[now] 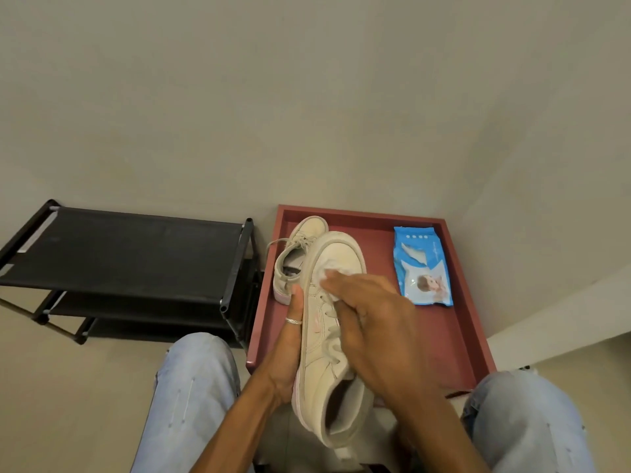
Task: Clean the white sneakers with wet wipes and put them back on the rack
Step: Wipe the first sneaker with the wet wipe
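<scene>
Sneaker (pixel 324 370) is held above the lap, toe pointing away, over the near edge of the red tray (pixel 440 336). It is gripped from the sole side by the left hand (pixel 288 346), thumb laid along the sole edge. The right hand (pixel 372 322) has its fingers (pixel 345 281) closed together on a wet wipe (pixel 324 273), pressed onto the toe. Second sneaker (pixel 297 254) and wipes pack (pixel 423 268) lie in the tray, well apart. Black rack (pixel 136 247) stands just beside the tray, to its left.
</scene>
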A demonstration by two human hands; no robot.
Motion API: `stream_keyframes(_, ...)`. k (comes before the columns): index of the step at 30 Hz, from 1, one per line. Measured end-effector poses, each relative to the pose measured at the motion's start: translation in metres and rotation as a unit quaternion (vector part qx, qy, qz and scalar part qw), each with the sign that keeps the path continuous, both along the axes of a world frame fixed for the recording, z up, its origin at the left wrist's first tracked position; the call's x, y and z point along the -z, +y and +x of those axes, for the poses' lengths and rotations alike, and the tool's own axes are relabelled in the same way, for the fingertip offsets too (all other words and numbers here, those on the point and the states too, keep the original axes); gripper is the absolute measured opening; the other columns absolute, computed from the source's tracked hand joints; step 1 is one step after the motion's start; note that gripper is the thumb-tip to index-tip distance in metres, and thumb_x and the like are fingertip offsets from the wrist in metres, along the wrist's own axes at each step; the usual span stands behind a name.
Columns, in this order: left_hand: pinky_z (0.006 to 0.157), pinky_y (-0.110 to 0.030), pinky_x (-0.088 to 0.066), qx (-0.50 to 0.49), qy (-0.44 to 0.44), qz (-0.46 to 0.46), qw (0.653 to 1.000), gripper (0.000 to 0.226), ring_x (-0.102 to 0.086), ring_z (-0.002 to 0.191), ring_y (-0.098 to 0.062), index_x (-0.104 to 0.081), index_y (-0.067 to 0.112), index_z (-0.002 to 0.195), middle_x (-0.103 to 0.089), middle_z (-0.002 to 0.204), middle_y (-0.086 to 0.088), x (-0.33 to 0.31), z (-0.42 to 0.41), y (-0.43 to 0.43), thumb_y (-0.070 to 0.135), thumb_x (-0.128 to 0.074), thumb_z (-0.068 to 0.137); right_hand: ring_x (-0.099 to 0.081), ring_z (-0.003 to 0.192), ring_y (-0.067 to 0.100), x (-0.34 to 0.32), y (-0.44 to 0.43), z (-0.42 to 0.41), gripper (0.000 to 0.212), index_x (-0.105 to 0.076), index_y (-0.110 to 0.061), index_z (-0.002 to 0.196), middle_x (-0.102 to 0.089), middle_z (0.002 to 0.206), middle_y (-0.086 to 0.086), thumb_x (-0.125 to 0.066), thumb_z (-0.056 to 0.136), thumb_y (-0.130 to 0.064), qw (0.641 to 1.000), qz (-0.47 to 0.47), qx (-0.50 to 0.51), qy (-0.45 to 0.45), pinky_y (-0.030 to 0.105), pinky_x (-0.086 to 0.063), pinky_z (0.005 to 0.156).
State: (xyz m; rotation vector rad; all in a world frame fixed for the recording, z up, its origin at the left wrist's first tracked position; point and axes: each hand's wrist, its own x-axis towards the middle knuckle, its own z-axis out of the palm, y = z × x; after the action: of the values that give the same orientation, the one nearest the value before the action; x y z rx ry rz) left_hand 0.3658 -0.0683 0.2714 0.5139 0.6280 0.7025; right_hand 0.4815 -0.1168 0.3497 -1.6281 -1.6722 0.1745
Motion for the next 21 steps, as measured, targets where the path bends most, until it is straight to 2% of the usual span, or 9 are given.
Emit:
stream_keyframes(3, 0.103, -0.045, -0.048, 0.011, 0.062, 0.036, 0.997, 0.068, -0.067, 0.119, -0.027, -0.071, 0.025, 0.13, -0.07, 0.13, -0.013, 0.005, -0.003, 0.001, 0.07, -0.032, 0.097, -0.061, 0.108, 0.007, -0.001, -0.004, 0.002, 0.036, -0.073, -0.018, 0.113, -0.071, 0.115, -0.008, -0.069, 0.083, 0.0, 1.0, 0.013, 0.016, -0.024, 0.025, -0.052, 0.094)
stream_keyframes(7, 0.107, -0.036, -0.049, 0.039, 0.183, 0.155, 0.97, 0.044, -0.065, 0.122, -0.014, -0.061, 0.023, 0.133, -0.061, 0.141, -0.014, 0.01, -0.004, -0.003, 0.044, -0.029, 0.111, -0.059, 0.106, 0.02, -0.01, 0.024, -0.001, 0.044, -0.072, -0.009, 0.11, -0.07, 0.11, 0.002, -0.075, 0.069, 0.008, 0.985, 0.048, -0.051, -0.158, 0.028, -0.05, 0.092)
stream_keyframes(9, 0.112, -0.036, -0.045, 0.065, 0.204, 0.218, 0.952, 0.054, -0.061, 0.129, -0.011, -0.056, 0.025, 0.141, -0.065, 0.14, -0.001, 0.005, -0.003, -0.008, 0.057, -0.029, 0.107, -0.058, 0.105, 0.022, -0.01, 0.037, 0.005, 0.04, -0.072, -0.008, 0.108, -0.07, 0.106, 0.003, -0.069, 0.071, 0.007, 0.98, 0.039, -0.051, -0.188, 0.036, -0.054, 0.085)
stream_keyframes(11, 0.112, -0.035, -0.045, 0.081, 0.206, 0.219, 0.95, 0.058, -0.061, 0.128, -0.007, -0.058, 0.037, 0.137, -0.068, 0.134, 0.014, -0.005, -0.003, -0.01, 0.069, -0.028, 0.099, -0.059, 0.102, 0.021, -0.004, 0.043, 0.016, 0.039, -0.072, -0.01, 0.11, -0.071, 0.104, 0.002, -0.062, 0.077, 0.008, 0.99, 0.045, 0.017, -0.133, 0.039, -0.053, 0.082)
stream_keyframes(12, 0.111, -0.035, -0.045, 0.089, 0.212, 0.225, 0.947, 0.056, -0.062, 0.126, -0.007, -0.061, 0.042, 0.131, -0.069, 0.131, 0.015, -0.009, -0.004, -0.008, 0.071, -0.028, 0.097, -0.061, 0.1, 0.021, 0.0, 0.043, 0.021, 0.039, -0.072, -0.012, 0.111, -0.071, 0.104, 0.001, -0.062, 0.08, 0.008, 0.992, 0.058, 0.054, -0.097, 0.038, -0.053, 0.082)
stream_keyframes(15, 0.108, -0.046, -0.05, 0.123, 0.221, 0.25, 0.934, 0.063, -0.066, 0.122, -0.026, -0.072, 0.048, 0.116, -0.072, 0.128, -0.005, -0.007, -0.003, -0.009, 0.087, -0.032, 0.086, -0.064, 0.097, 0.02, 0.005, 0.034, 0.023, 0.036, -0.073, -0.014, 0.11, -0.073, 0.103, -0.002, -0.059, 0.085, 0.008, 0.991, 0.074, 0.111, -0.021, 0.031, -0.053, 0.083)
stream_keyframes(17, 0.109, -0.055, -0.047, 0.133, 0.215, 0.252, 0.934, 0.068, -0.064, 0.121, -0.036, -0.074, 0.047, 0.111, -0.07, 0.126, -0.016, -0.005, -0.003, -0.01, 0.093, -0.035, 0.08, -0.065, 0.098, 0.018, 0.004, 0.027, 0.027, 0.034, -0.074, -0.016, 0.11, -0.073, 0.104, -0.005, -0.057, 0.089, 0.005, 0.984, 0.057, 0.16, 0.046, 0.025, -0.05, 0.085)
stream_keyframes(19, 0.109, -0.056, -0.047, 0.141, 0.22, 0.251, 0.932, 0.07, -0.066, 0.12, -0.033, -0.075, 0.046, 0.111, -0.072, 0.125, -0.013, -0.002, -0.003, -0.009, 0.095, -0.036, 0.077, -0.065, 0.097, 0.011, 0.0, 0.024, 0.038, 0.032, -0.074, -0.019, 0.112, -0.07, 0.103, -0.011, -0.055, 0.093, 0.0, 0.968, 0.014, 0.208, 0.14, 0.022, -0.051, 0.088)
stream_keyframes(21, 0.108, -0.051, -0.05, 0.14, 0.222, 0.251, 0.932, 0.073, -0.068, 0.118, -0.025, -0.074, 0.045, 0.113, -0.074, 0.124, -0.006, -0.001, -0.007, -0.007, 0.096, -0.037, 0.075, -0.064, 0.087, 0.003, -0.001, 0.019, 0.044, 0.034, -0.072, -0.026, 0.115, -0.069, 0.104, -0.014, -0.052, 0.096, -0.005, 0.953, -0.04, 0.218, 0.204, 0.021, -0.054, 0.084)
